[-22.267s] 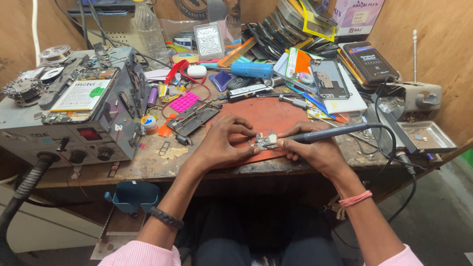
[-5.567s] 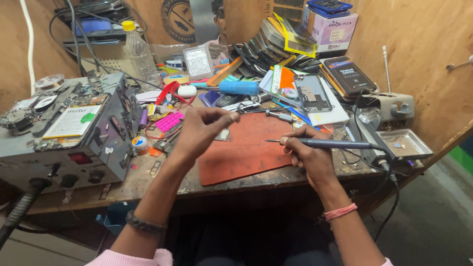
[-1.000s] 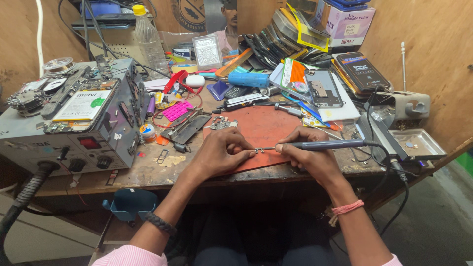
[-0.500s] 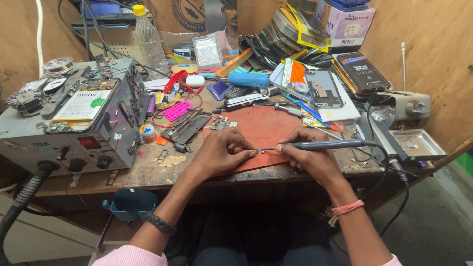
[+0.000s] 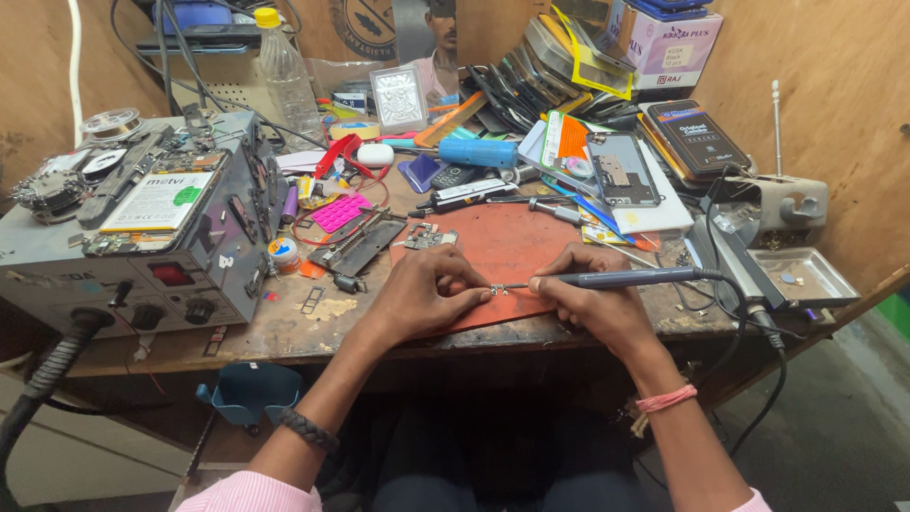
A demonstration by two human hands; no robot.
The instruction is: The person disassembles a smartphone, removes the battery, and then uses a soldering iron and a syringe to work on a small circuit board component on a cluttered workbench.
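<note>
A worn wooden workbench (image 5: 284, 332) fills the view, its top stained and scratched. Plywood walls (image 5: 815, 57) close it at the back and the right side. Below the bench's front edge it is dark, and grey floor (image 5: 853, 398) shows at the right. The light is even.

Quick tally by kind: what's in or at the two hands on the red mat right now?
Hands: 2 - left hand, right hand
Dark pen-shaped soldering iron with cable: 1, held in the right hand
Small metal part: 1, pinched at the left fingertips, iron tip on it
Red-orange rubber work mat: 1
Total: 5
</note>
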